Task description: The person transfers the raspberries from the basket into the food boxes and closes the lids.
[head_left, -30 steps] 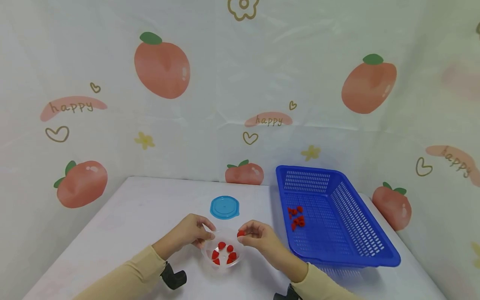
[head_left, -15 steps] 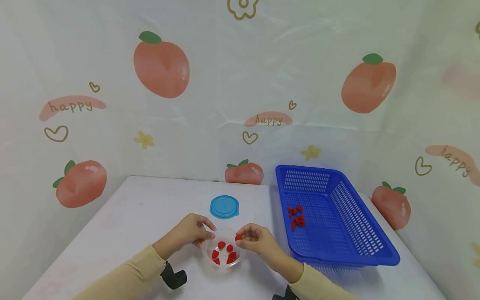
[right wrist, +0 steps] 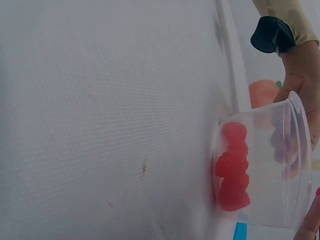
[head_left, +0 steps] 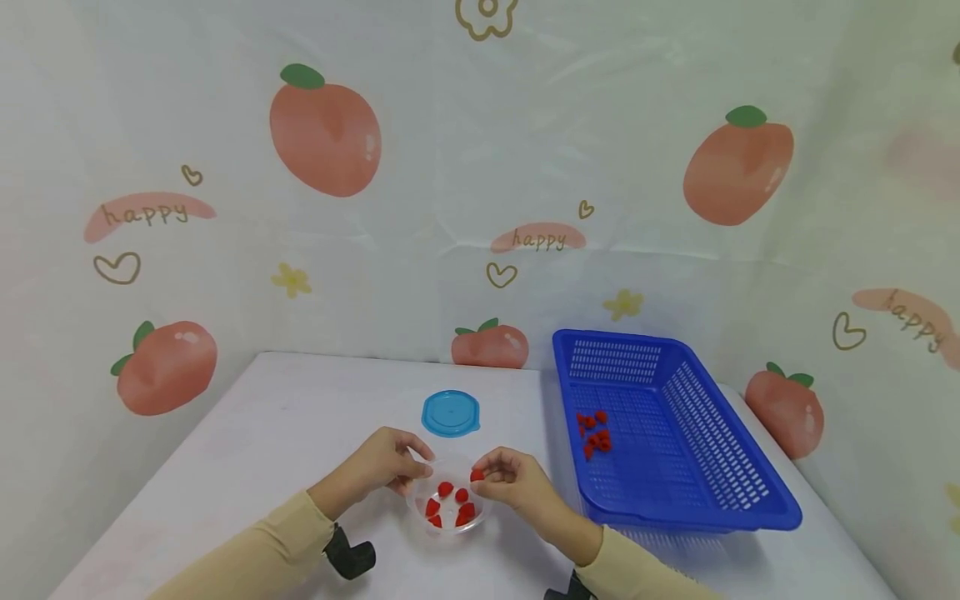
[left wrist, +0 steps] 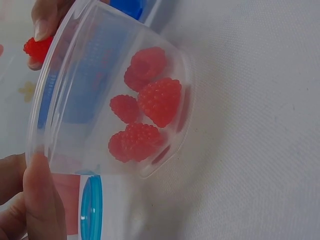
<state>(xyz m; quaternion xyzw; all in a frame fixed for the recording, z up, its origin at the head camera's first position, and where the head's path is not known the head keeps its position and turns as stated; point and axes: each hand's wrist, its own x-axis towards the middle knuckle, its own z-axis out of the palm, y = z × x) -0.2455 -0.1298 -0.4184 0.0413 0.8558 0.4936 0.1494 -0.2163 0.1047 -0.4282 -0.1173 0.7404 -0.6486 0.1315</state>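
A clear plastic tub (head_left: 414, 506) stands on the table in the middle of the head view. Several red raspberries (left wrist: 160, 101) lie on its bottom, seen through the wall in both wrist views. At the far left of the rim, my left hand (head_left: 384, 461) grips the tub between thumb and fingers. Over the right side of the rim, my right hand (head_left: 519, 486) pinches one more raspberry (head_left: 477, 475) between thumb and fingertips. That raspberry also shows beyond the rim in the left wrist view.
A round blue lid (head_left: 451, 414) lies flat behind the tub. To the right stands a large blue plastic basket (head_left: 645, 475), with several raspberries (head_left: 603, 440) near its left wall. Behind the white table (head_left: 300, 400) hangs a fruit-patterned cloth (head_left: 420, 167).
My right hand has shifted slightly left and down with its raspberry, closer over the tub's rim. The left hand and the tub have stayed in place.
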